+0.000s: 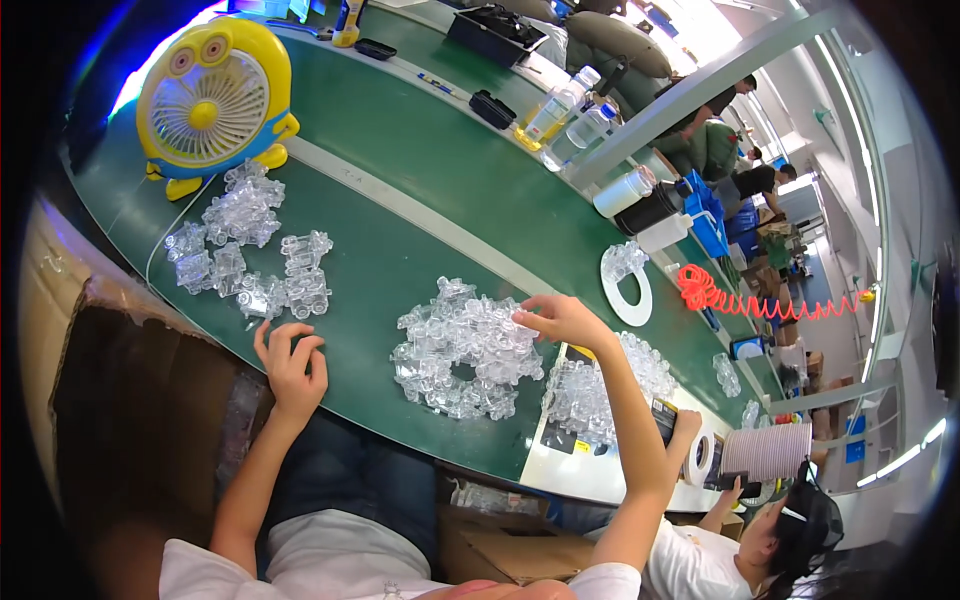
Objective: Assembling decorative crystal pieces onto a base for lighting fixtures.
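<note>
My left hand (292, 372) rests at the near edge of the green table with its fingers apart and bent, holding nothing. Just beyond its fingertips lies a loose group of clear plastic parts (306, 280), which are small moulded pieces. A larger heap of clear plastic parts (455, 330) sits in the middle, spread roughly in a ring. At the heap's right side, my right hand (568, 324) has thumb and forefinger closed on a clear plastic part; the piece itself is mostly hidden against the others.
A yellow and blue fan (205, 110) stands at the far left. More clear parts (590, 395) cover a white surface to the right. Beyond are a white ring (628, 290), bottles (580, 135) and a red coiled hose (760, 305). A co-worker (720, 550) sits at lower right.
</note>
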`<control>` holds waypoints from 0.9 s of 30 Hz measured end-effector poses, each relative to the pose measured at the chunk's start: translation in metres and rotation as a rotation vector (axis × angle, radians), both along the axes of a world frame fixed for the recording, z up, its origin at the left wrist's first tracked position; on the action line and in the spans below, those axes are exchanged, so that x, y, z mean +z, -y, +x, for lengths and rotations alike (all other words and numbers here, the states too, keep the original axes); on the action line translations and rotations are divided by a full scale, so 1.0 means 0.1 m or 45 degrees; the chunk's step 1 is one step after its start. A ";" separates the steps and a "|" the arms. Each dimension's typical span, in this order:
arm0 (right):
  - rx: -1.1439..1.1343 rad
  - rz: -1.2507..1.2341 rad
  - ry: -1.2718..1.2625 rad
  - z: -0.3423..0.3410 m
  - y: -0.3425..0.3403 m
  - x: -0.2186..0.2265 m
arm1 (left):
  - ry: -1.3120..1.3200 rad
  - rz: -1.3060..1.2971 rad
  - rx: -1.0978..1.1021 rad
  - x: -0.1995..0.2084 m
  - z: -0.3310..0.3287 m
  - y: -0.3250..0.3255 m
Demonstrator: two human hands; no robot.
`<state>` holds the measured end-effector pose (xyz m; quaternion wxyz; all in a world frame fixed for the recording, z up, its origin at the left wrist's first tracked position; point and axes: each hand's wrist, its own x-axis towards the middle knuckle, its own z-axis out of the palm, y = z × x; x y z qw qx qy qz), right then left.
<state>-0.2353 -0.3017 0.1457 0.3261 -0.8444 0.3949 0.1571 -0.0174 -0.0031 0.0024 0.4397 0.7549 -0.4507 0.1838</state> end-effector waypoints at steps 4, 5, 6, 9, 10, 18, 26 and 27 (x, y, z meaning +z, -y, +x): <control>-0.158 0.148 0.182 -0.03 -0.01 0.04 | -0.002 -0.010 0.003 -0.03 -0.01 0.00; -0.149 0.143 0.183 -0.05 0.00 0.05 | 0.000 -0.016 0.011 -0.03 0.00 -0.01; -0.157 0.126 0.294 -0.08 0.02 0.06 | -0.002 -0.025 0.011 -0.03 0.00 -0.01; -0.146 -0.022 0.483 -0.21 0.12 0.05 | -0.007 -0.047 0.007 -0.01 0.00 0.02; -0.130 -0.147 0.560 -0.25 0.15 0.03 | -0.009 -0.049 0.001 -0.01 0.00 0.03; 0.288 -1.099 0.199 -0.37 0.13 -0.13 | -0.003 -0.087 0.013 0.01 0.01 -0.01; 0.215 -0.911 0.211 -0.46 0.09 -0.25 | -0.017 -0.140 0.016 -0.01 -0.03 -0.01; 0.141 -0.834 0.263 -0.45 0.08 -0.24 | -0.023 -0.140 0.018 -0.01 -0.02 -0.02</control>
